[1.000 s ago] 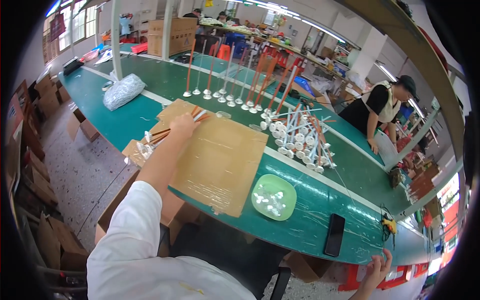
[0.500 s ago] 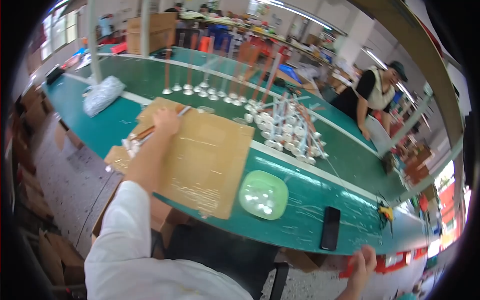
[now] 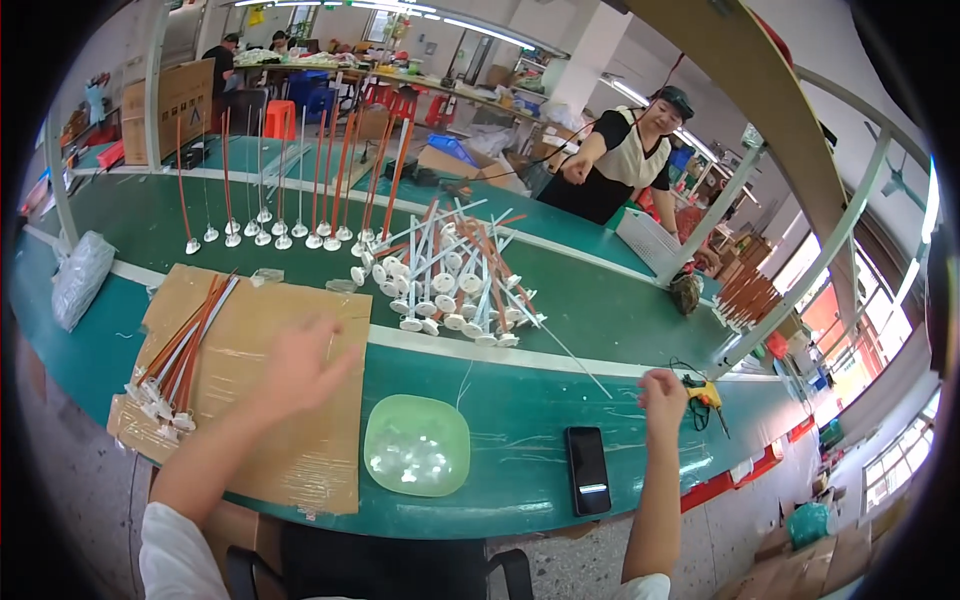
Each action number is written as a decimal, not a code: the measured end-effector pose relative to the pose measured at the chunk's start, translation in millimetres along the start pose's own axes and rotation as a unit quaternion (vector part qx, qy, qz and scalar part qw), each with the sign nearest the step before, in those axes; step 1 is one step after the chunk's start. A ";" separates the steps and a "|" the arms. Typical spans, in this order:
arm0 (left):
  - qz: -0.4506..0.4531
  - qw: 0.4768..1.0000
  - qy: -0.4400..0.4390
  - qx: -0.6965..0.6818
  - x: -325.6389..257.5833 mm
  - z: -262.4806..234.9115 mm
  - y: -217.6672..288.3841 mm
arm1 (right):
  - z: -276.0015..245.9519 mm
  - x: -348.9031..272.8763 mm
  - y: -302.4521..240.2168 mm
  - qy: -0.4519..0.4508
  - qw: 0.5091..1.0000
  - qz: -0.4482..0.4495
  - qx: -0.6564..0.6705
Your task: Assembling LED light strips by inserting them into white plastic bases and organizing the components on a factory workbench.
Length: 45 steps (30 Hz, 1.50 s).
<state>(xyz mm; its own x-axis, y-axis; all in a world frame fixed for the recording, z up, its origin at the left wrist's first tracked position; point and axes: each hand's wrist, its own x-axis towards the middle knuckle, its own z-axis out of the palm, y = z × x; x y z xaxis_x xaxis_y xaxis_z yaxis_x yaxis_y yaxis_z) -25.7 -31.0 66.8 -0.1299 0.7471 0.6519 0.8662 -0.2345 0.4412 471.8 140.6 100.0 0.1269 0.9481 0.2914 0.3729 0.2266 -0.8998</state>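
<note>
Left hand: the left hand [image 3: 300, 365] hovered open over the cardboard sheet [image 3: 290, 420], fingers spread, holding nothing, blurred as if mid-swing.
Right hand: the right hand [image 3: 663, 392] was raised above the near edge of the worktop [image 3: 600, 320], fingers loosely curled and apparently empty; whether it pinched anything small could not be told.
Rods on cardboard: a bundle of orange and white rods [image 3: 180, 350] with white bases lay flat at the left end of the sheet, near the left hand but not touching it.
Heap: a tangled heap of rods [image 3: 450, 280] lay past the white strip in the middle of the worktop, well apart from both hands.
Standing row: a row of upright rods [image 3: 290, 190] stood on their bases at the far side.
Bowl: a pale green bowl [image 3: 417, 445] with small white pieces sat between the 2 hands, just beside the cardboard.
Phone: a black phone [image 3: 587, 470] lay right of the bowl, below the right hand.
Step, as judged: between pieces, with 1 batch of rods laid down and neither hand loaded.
Next move calls for: a reach across the strip to the heap, or down to the bowl, with a light pinch so single parts come free of the tangle.
Other person: someone in a dark top [image 3: 630, 165] worked at the far side.
</note>
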 end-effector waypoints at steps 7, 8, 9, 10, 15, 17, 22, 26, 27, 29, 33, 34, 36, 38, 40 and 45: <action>-0.105 0.983 -0.060 -0.136 5.0 77.0 -10.2 | 106.8 -15.8 -24.2 -0.109 0.993 -0.039 0.012; -0.179 0.971 -0.057 -0.151 3.2 81.2 -15.2 | 115.2 -17.3 -26.8 -0.133 0.990 -0.042 0.012; -0.145 0.973 -0.044 -0.174 0.5 84.1 -19.1 | 121.9 -19.2 -28.1 -0.191 0.981 -0.031 0.029; -0.136 0.973 -0.057 -0.177 -2.5 85.8 -21.9 | 126.7 -20.3 -28.4 -0.205 0.978 -0.035 0.034; -0.030 0.990 -0.093 -0.105 -8.7 89.5 -26.1 | 152.6 -19.9 -19.6 -0.210 0.976 -0.060 0.003; -0.046 0.989 -0.125 -0.070 -7.6 91.4 -26.1 | 163.8 -14.7 -17.2 -0.216 0.973 -0.075 -0.017; -0.008 0.989 -0.105 -0.107 -7.8 91.5 -30.3 | 186.0 -5.7 -13.8 -0.256 0.955 -0.141 -0.060; -0.008 0.982 -0.116 -0.146 -6.1 97.4 -28.3 | 190.8 -7.0 -9.4 -0.256 0.955 -0.145 -0.031; -0.023 0.982 -0.119 -0.147 -5.5 96.5 -27.8 | 189.2 -7.4 -9.9 -0.216 0.966 -0.126 -0.065; -0.036 0.981 -0.126 -0.145 -4.9 95.9 -25.6 | 188.4 -10.3 -12.6 -0.269 0.956 -0.114 -0.012; -0.064 0.978 -0.133 -0.146 -4.3 93.9 -24.1 | 183.9 -27.6 -21.5 -0.267 0.959 -0.094 -0.016; -0.092 0.980 -0.132 -0.117 -4.1 93.7 -24.4 | 182.9 -35.0 -23.7 -0.241 0.965 -0.093 -0.041; -0.060 0.979 -0.133 -0.144 -3.9 94.0 -24.9 | 179.1 -51.9 -27.5 -0.284 0.951 -0.123 0.005; -0.062 0.979 -0.136 -0.142 -4.2 93.9 -25.0 | 175.3 -66.3 -31.7 -0.274 0.954 -0.121 -0.020; -0.082 0.983 -0.128 -0.104 -4.1 94.0 -24.5 | 170.8 -75.6 -37.2 -0.313 0.940 -0.132 0.028; -0.045 0.985 -0.119 -0.120 -4.4 92.5 -23.0 | 156.5 -92.7 -54.3 -0.296 0.947 -0.125 -0.025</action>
<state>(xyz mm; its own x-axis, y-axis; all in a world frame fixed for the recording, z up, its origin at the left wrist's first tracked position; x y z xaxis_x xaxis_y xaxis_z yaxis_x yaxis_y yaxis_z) -0.4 28.7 -3.3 -0.0603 0.8894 0.4532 0.7131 -0.2793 0.6430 295.9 75.3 71.0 -0.5034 0.8284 0.2455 0.3688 0.4630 -0.8060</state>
